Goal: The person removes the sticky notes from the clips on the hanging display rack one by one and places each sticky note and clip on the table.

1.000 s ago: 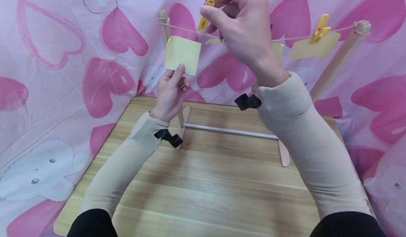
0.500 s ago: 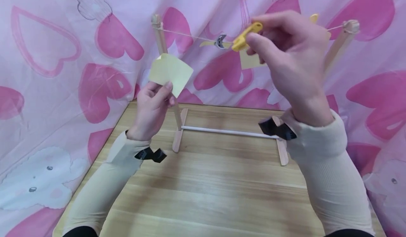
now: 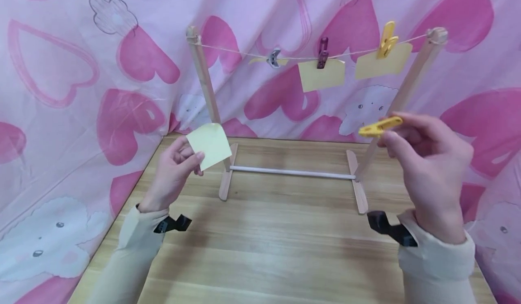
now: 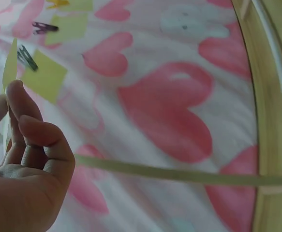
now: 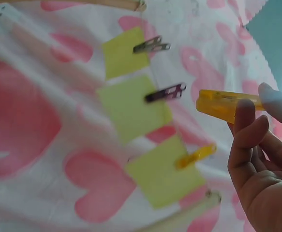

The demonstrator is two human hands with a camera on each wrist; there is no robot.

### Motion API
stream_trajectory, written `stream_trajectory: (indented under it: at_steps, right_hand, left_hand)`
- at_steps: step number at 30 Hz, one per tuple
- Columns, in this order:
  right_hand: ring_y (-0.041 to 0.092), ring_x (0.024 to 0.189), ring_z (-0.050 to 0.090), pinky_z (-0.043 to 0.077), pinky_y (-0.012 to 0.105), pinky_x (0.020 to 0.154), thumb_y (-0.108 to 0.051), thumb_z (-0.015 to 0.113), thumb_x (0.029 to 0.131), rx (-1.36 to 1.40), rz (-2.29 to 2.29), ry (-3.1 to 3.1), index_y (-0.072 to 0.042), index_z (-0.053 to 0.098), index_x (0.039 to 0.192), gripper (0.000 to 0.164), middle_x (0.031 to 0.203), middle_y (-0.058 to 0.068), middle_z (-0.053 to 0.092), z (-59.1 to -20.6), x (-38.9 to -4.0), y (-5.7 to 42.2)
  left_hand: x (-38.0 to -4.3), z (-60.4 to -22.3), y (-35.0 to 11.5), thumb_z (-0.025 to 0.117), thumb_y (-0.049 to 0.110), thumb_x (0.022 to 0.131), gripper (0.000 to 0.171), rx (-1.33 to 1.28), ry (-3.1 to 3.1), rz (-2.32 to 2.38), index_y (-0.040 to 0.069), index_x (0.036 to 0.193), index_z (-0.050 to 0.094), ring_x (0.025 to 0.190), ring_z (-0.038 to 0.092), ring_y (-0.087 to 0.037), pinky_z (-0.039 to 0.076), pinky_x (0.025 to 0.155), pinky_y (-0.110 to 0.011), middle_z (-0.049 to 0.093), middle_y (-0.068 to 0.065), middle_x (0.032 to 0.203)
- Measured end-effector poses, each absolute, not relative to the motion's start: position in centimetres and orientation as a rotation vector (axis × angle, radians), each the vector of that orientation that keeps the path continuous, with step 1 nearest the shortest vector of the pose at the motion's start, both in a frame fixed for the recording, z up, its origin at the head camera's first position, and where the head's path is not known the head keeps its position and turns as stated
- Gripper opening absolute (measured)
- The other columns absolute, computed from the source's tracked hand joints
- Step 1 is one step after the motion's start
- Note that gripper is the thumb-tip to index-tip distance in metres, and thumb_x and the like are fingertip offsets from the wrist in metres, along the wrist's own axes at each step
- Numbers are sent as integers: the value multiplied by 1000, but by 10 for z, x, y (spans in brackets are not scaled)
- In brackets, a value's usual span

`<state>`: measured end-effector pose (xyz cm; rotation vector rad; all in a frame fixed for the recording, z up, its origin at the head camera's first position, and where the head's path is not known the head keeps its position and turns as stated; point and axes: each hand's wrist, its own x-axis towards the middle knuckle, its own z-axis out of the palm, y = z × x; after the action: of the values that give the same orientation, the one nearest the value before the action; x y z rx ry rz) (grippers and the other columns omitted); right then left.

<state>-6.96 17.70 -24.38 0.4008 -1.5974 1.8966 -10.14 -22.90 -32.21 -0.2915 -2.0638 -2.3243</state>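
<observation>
Below the string (image 3: 228, 49), toward its left end, your left hand (image 3: 171, 173) pinches a pale yellow note (image 3: 211, 145) between thumb and fingers. You keep the note apart from the string, and from your head camera it overlaps the left post (image 3: 206, 84). Below the string's right end, your right hand (image 3: 435, 168) grasps a yellow clip (image 3: 380, 127) between thumb and fingers, its front end pointing to your left. That clip is also apart from the string.

Along the string you have three more notes hanging, each under a clip. Nearest the left end is a grey clip (image 3: 274, 58) on a note (image 5: 125, 53) that you see almost edge-on from the head camera. Next along the string comes a purple clip (image 3: 323, 53) with a note (image 3: 321, 75), then a second yellow clip (image 3: 387, 41) with a note (image 3: 382, 62), nearest the right post (image 3: 413, 78).

Well below the string, a white rod (image 3: 291, 173) joins the posts just above the wooden desk (image 3: 260, 249). Behind the string you have a pink heart-patterned cloth (image 3: 154, 5).
</observation>
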Motion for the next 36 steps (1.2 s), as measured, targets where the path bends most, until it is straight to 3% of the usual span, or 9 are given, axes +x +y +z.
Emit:
stream_trajectory:
  at_steps: [6, 12, 20, 25, 30, 33, 36]
  right_hand:
    - [19, 67, 63, 52, 19, 59, 25, 63, 76, 263, 1994, -1499, 28, 54, 111, 36, 92, 18, 71, -288, -48, 208]
    - [22, 68, 66, 55, 23, 60, 28, 47, 84, 193, 2234, -1289, 29, 48, 118, 34, 95, 23, 70, -340, -26, 230]
    - [18, 77, 67, 55, 22, 67, 19, 37, 94, 32, 2536, -1219, 12, 60, 120, 35, 99, 14, 70, -417, 7, 255]
    - [13, 81, 66, 55, 20, 71, 12, 35, 98, -80, 2690, -1246, 2, 63, 121, 38, 100, 8, 68, -456, 25, 270]
    - [5, 76, 64, 53, 16, 67, 5, 48, 97, -360, 2558, -1567, -13, 71, 113, 33, 94, -4, 72, -482, 34, 279]
    - [-2, 72, 63, 52, 13, 63, -7, 64, 92, -670, 2230, -1973, -28, 74, 100, 25, 83, -15, 71, -490, 37, 280]
    - [-8, 70, 61, 51, 12, 62, -24, 75, 85, -924, 1868, -2326, -31, 73, 99, 16, 74, -23, 66, -494, 39, 279]
  left_hand:
    - [-90, -363, -243, 61, 4, 93, 38, -187, -2263, -2174, 10, 128, 49, 67, 59, -7, 50, 59, -23, 73, 10, 98]
    - [-75, -403, -257, 65, 14, 93, 48, -36, -2486, -2084, 1, 134, 45, 77, 65, -7, 51, 63, -24, 72, 13, 100]
    - [-53, -451, -282, 69, 18, 89, 52, 86, -2809, -2094, -4, 131, 47, 78, 63, -5, 49, 70, -24, 71, 8, 88]
    - [-42, -469, -294, 69, 21, 89, 62, 152, -2894, -2163, -9, 135, 40, 85, 65, -7, 53, 77, -25, 71, -1, 97]
    - [-38, -482, -295, 67, 20, 90, 56, 98, -2926, -2143, -10, 130, 43, 87, 65, -8, 52, 76, -24, 71, -12, 102]
    - [-40, -489, -290, 68, 22, 90, 49, 84, -2976, -2040, -7, 125, 50, 75, 62, -8, 50, 67, -23, 70, -7, 88]
    - [-42, -495, -283, 68, 20, 89, 43, 40, -3041, -1886, -6, 120, 55, 64, 57, -7, 49, 58, -22, 64, -2, 75]
